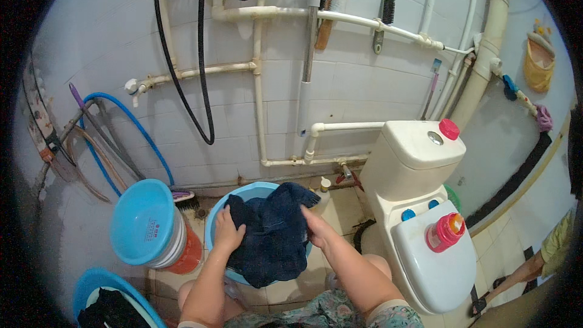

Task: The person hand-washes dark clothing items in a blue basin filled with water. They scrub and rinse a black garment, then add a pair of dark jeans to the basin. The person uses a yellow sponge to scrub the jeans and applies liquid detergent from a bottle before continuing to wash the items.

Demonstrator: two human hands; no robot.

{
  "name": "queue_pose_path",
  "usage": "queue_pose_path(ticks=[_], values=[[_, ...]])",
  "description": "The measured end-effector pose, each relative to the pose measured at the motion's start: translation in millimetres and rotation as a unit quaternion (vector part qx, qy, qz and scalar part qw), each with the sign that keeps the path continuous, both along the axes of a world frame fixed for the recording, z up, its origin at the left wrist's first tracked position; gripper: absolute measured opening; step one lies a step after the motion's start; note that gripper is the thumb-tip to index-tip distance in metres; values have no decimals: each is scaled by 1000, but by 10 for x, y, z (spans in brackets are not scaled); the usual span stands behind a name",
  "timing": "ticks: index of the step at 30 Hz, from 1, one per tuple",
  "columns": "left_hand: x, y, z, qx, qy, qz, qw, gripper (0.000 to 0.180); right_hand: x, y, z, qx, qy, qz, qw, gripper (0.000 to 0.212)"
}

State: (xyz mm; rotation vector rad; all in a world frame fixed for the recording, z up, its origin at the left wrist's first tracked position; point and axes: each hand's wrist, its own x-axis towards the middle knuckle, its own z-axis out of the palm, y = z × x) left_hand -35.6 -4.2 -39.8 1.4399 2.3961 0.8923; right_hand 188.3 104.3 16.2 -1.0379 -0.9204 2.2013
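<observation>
A dark navy garment (267, 231), of a kind I cannot make out, is spread between my hands above a light blue basin (254, 191) on the floor. My left hand (228, 229) grips the cloth at its left side, fingers curled against it. At the right edge, my right hand (316, 226) pinches the garment with the thumb toward me. The cloth covers most of the basin, so what lies inside is hidden. Behind the basin, a pump bottle (323, 195) stands close to the garment's upper right.
A toilet (419, 158) stands at right with a pink-red tub (445, 232) on its lid. At left, a blue basin (141, 222) tops an orange bucket (187, 255); another basin (91, 279) holds dark cloth. A scrub brush (184, 197) lies behind. Another person's arm (516, 279) shows far right.
</observation>
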Motion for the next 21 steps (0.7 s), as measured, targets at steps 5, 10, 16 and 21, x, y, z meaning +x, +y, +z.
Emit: queue_pose_path(ticks=[5, 10, 16, 21], values=[[285, 61, 253, 120, -52, -79, 988, 60, 32, -14, -274, 394, -163, -33, 904, 46], [545, -84, 507, 190, -250, -258, 914, 95, -60, -255, 11, 690, -162, -20, 705, 35], [623, -192, 652, 51, -106, -338, 934, 92, 4, -461, 111, 757, -180, 115, 618, 24], [516, -268, 659, -33, -76, -299, 951, 59, 7, -564, 169, 715, -175, 141, 662, 19]])
